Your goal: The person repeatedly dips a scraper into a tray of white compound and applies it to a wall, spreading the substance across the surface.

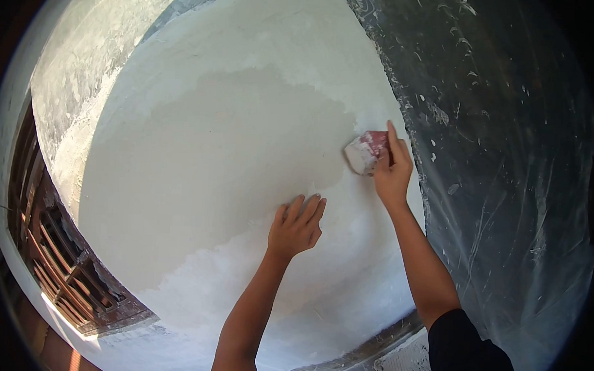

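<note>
A broad wall (180, 155) coated in white and greyish plaster fills the middle of the head view. Against its right part, my right hand (393, 172) grips a flat, reddish putty scraper (367, 152) with white paste smeared over its left side. The index finger stretches up along the scraper's right edge, and the other fingers partly hide it. Lower and to the left, my left hand (297, 226) rests on the wall with its fingers spread a little and nothing in it. A damp-looking grey patch of plaster lies just above and left of that hand.
Dark plastic sheeting (502, 127) with white splashes borders the wall on the right. A brown wooden grille (65, 262) sits at the lower left. Below the wall, near my right sleeve, runs a ledge (376, 345) beside a white-smeared surface (405, 362).
</note>
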`<state>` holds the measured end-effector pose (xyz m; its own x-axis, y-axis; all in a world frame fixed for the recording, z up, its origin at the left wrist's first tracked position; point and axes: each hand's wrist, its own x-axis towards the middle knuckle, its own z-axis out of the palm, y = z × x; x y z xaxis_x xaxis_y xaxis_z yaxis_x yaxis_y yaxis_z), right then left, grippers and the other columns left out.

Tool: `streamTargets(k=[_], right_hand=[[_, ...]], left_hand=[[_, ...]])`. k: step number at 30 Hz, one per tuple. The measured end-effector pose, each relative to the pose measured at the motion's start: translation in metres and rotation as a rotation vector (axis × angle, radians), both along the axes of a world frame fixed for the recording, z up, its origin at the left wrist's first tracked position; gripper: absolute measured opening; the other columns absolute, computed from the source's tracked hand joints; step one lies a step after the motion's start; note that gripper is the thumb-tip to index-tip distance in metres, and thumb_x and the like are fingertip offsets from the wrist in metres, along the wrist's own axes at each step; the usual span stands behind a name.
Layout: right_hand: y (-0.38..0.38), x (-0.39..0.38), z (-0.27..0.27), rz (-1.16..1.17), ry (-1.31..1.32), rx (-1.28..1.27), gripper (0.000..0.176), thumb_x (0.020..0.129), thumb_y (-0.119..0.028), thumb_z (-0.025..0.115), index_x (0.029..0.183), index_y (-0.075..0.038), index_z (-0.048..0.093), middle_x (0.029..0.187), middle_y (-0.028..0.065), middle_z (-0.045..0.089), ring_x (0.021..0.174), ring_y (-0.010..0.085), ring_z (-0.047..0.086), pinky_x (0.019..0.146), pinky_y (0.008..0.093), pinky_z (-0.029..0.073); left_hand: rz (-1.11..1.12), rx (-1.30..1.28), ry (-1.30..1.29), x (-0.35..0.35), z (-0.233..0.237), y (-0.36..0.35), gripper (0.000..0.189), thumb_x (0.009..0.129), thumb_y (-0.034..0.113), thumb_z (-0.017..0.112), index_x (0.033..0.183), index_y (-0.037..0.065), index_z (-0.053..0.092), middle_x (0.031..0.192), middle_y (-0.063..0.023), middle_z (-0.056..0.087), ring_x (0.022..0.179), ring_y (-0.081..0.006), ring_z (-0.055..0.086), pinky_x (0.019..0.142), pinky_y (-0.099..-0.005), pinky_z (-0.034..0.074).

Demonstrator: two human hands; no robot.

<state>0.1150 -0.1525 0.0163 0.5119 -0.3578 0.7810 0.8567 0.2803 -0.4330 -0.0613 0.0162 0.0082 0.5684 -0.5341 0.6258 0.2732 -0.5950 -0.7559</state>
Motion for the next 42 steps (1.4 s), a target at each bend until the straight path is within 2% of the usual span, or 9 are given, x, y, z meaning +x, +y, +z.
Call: streamTargets(k=[3,8,12,18,22,28,32,38,42], right_hand=[[0.009,-0.02,-0.003,0.167,-0.169,-0.261,0.057,0.083,0.014,0.047,0.136,-0.003,0.054,0.089,0.0141,0.058,0.078,0.0259,0.059,0.074,0.0297,0.047],[0.002,0.016,0.002,-0.131,0.036,0.086,0.059,0.081,0.015,0.046,0.136,-0.003,0.054,0.091,0.0151,0.058,0.078,0.0264,0.059,0.074,0.0303,0.048],[0.013,-0.027,-0.004,0.203,-0.246,-0.279,0.06,0.079,0.016,0.047,0.136,-0.003,0.054,0.086,0.0162,0.055,0.078,0.0276,0.058,0.073,0.0292,0.047],[0.001,0.023,-0.001,-0.2,0.199,0.127,0.058,0.081,0.014,0.048,0.137,-0.004,0.054,0.088,0.014,0.057,0.079,0.0263,0.059,0.073,0.0305,0.047],[0.018,-0.028,0.0,0.193,-0.236,-0.211,0.062,0.079,0.017,0.048,0.137,-0.005,0.054,0.088,0.0152,0.056,0.079,0.027,0.059,0.074,0.029,0.047],[0.007,0.006,0.01,-0.181,0.096,0.094,0.058,0.082,0.015,0.046,0.137,-0.002,0.052,0.093,0.0149,0.057,0.081,0.0291,0.059,0.075,0.0328,0.048],[0.018,-0.028,0.003,0.155,-0.226,-0.206,0.059,0.079,0.016,0.049,0.135,-0.001,0.054,0.087,0.0174,0.055,0.081,0.0273,0.059,0.076,0.0311,0.048],[0.005,0.021,0.001,-0.215,0.142,0.096,0.057,0.082,0.013,0.048,0.137,-0.002,0.053,0.093,0.0163,0.059,0.081,0.0291,0.059,0.074,0.0335,0.048],[0.016,-0.024,-0.005,0.186,-0.246,-0.246,0.06,0.078,0.017,0.047,0.134,-0.002,0.055,0.091,0.0177,0.057,0.081,0.0286,0.06,0.077,0.0307,0.049]], left_hand=[[0.016,0.01,0.007,-0.002,0.0,-0.003,0.045,0.077,0.022,0.06,0.122,0.021,0.065,0.127,0.0055,0.059,0.114,-0.0182,0.053,0.091,-0.0387,0.036],[0.009,0.011,-0.005,0.0,-0.001,0.0,0.046,0.076,0.022,0.06,0.121,0.021,0.065,0.127,0.0053,0.059,0.114,-0.0181,0.053,0.091,-0.0387,0.037],[0.012,0.001,0.005,0.0,-0.001,-0.003,0.045,0.076,0.022,0.06,0.121,0.021,0.066,0.126,0.0053,0.06,0.113,-0.018,0.053,0.091,-0.0383,0.037],[0.01,0.013,-0.006,0.0,0.0,0.0,0.045,0.076,0.021,0.06,0.121,0.021,0.066,0.126,0.0053,0.06,0.113,-0.0182,0.053,0.09,-0.0382,0.036],[-0.006,0.008,-0.006,-0.001,-0.001,0.0,0.044,0.077,0.021,0.06,0.121,0.021,0.066,0.126,0.0055,0.06,0.113,-0.0183,0.053,0.09,-0.0381,0.036],[0.0,0.002,-0.006,-0.001,0.0,-0.001,0.044,0.077,0.022,0.06,0.121,0.021,0.066,0.126,0.0059,0.06,0.114,-0.018,0.053,0.09,-0.0373,0.036],[0.005,-0.013,0.014,-0.002,0.001,-0.003,0.044,0.076,0.021,0.06,0.12,0.021,0.066,0.126,0.0058,0.06,0.113,-0.0176,0.053,0.09,-0.0369,0.037],[0.004,0.001,0.0,-0.001,0.001,-0.003,0.045,0.076,0.021,0.06,0.12,0.021,0.066,0.127,0.0058,0.06,0.112,-0.0178,0.054,0.09,-0.0374,0.037],[0.016,-0.004,0.012,-0.002,0.001,-0.004,0.045,0.076,0.022,0.06,0.12,0.022,0.066,0.127,0.0059,0.06,0.113,-0.0178,0.054,0.09,-0.0376,0.037]])
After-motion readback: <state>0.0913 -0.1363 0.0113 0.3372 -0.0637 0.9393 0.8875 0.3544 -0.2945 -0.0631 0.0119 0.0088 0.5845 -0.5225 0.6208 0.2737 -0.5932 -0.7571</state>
